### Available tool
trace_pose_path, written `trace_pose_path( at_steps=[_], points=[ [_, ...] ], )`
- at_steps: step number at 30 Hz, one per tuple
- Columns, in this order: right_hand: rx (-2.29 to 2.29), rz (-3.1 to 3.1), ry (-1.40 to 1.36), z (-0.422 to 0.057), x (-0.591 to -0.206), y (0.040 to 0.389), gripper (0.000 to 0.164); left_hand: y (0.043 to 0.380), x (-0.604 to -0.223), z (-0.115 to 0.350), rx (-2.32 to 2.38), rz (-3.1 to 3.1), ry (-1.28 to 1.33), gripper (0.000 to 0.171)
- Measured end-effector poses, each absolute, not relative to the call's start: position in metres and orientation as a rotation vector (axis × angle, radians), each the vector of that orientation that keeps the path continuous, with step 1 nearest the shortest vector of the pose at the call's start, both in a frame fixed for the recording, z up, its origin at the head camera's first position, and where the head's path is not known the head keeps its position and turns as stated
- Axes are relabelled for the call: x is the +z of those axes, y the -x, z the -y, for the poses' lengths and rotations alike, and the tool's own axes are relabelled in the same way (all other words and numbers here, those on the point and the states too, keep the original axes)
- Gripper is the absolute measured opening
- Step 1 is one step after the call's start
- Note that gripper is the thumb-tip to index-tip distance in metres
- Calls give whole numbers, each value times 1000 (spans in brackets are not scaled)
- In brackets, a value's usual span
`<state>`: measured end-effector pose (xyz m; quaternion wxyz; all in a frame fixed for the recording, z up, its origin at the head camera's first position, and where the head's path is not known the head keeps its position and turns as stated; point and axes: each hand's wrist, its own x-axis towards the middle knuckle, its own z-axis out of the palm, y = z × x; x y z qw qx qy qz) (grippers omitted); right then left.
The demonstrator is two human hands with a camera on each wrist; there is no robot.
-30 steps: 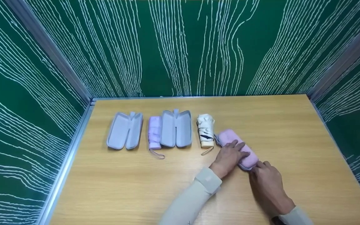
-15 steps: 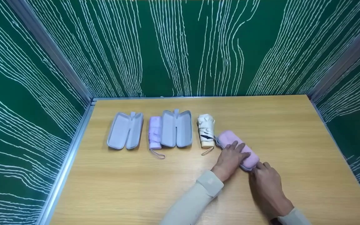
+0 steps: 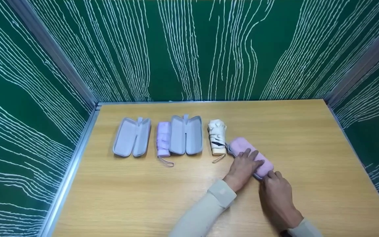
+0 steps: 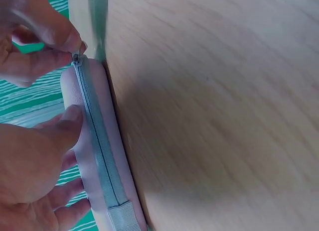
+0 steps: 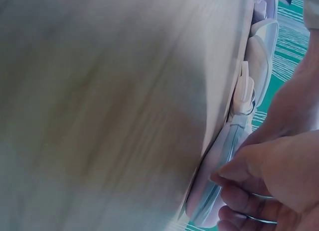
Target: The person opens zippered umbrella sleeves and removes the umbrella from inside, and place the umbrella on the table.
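Observation:
In the head view, a closed pink zip case [image 3: 240, 144] lies aslant on the right half of the table. My left hand [image 3: 242, 169] rests over its top with spread fingers, thumb reaching toward its near end. At that end, my right hand [image 3: 279, 194] has its fingertips together. The left wrist view shows those fingers pinching a small zipper pull [image 4: 77, 59] at the end of the grey zipper [image 4: 99, 141], which looks closed along the side seen there. In the right wrist view, my right hand [image 5: 279, 178] hides part of the case.
Left of the case lies a folded cream umbrella [image 3: 216, 136] with a wrist strap. Further left are an open grey-lined case [image 3: 194, 136], a folded lilac umbrella [image 3: 163, 140] and another open grey-lined case [image 3: 125, 138]. Green walls with white lines surround the wooden table [image 3: 127, 197].
My right hand has shifted slightly left and nearer at the case's near end. The left hand and the case have moved only a little, while the umbrellas and open cases stay put.

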<state>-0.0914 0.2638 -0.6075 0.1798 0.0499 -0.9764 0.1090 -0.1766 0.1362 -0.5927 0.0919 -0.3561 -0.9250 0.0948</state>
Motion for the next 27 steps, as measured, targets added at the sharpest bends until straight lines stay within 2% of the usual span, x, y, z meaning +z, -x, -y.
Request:
trace_pose_path(
  at_steps=[10, 27],
  points=[
    [252, 2720, -138, -257, -610, 90, 11, 174, -594, -141, 319, 2707, 1014, 42],
    [245, 2845, -6, -253, -603, 94, 14, 168, -597, -150, 394, 2722, 968, 46]
  ],
)
